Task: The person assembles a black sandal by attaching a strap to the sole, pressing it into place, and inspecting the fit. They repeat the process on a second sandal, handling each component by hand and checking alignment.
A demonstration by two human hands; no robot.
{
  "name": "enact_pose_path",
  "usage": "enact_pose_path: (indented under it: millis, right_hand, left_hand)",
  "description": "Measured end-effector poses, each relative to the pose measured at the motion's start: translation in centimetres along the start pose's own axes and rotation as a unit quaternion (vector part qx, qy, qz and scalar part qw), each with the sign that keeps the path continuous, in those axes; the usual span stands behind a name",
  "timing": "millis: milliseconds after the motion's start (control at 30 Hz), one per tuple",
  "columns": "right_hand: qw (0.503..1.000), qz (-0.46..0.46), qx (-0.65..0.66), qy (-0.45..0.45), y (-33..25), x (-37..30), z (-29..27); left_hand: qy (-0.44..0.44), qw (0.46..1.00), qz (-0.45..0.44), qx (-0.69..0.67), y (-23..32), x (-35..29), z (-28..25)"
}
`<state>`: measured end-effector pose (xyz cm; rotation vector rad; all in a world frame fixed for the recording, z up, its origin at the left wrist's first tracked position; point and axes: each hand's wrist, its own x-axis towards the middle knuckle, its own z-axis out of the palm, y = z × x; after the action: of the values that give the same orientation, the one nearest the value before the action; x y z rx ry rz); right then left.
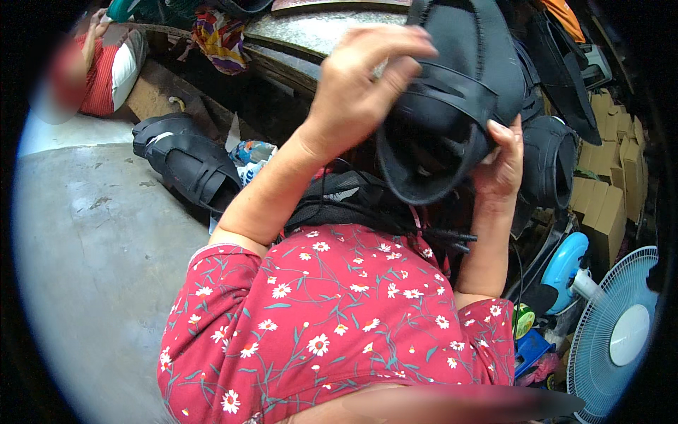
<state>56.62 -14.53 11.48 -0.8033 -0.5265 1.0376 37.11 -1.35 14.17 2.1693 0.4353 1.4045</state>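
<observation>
A black shoe upper (452, 99) with straps and a stitched seam is held up in front of me, its rounded opening facing down toward me. My right hand (503, 155) grips its right edge, thumb on the outside and the other fingers partly hidden behind the material. Beside the strap on its left is my left hand (364, 81), thumb and fingers drawn together. Anything between those fingers is too small or blurred to make out. A black bag or cloth with cords (346, 201) lies on my lap below the upper.
More black shoe uppers lie at the left (194, 159) and hang at the right (547, 162). A worktable (304, 35) stands ahead. Cardboard boxes (600, 212) and a standing fan (614, 339) are on the right. Another person (106, 78) sits at the far left.
</observation>
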Motion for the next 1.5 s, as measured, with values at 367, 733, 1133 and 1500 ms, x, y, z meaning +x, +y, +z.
enact_pose_path:
  millis: [367,733,1133,1500]
  right_hand:
    - [0.971,0.151,0.143,-0.117,0.3,3.1,-4.0]
    - [0.974,0.205,0.084,-0.054,-0.4,2.7,-3.8]
    - [0.99,0.13,0.037,-0.046,-0.4,2.6,-3.1]
    - [0.612,-0.409,-0.671,-0.088,-5.0,1.7,5.8]
  left_hand:
    - [0.006,0.659,-0.404,-0.634,-2.4,-3.4,-1.6]
    - [-0.006,0.731,-0.375,-0.57,-0.5,-0.8,-1.6]
    - [0.031,0.698,-0.401,-0.593,1.0,0.2,-0.5]
    - [0.043,0.764,-0.385,-0.516,1.8,0.0,0.7]
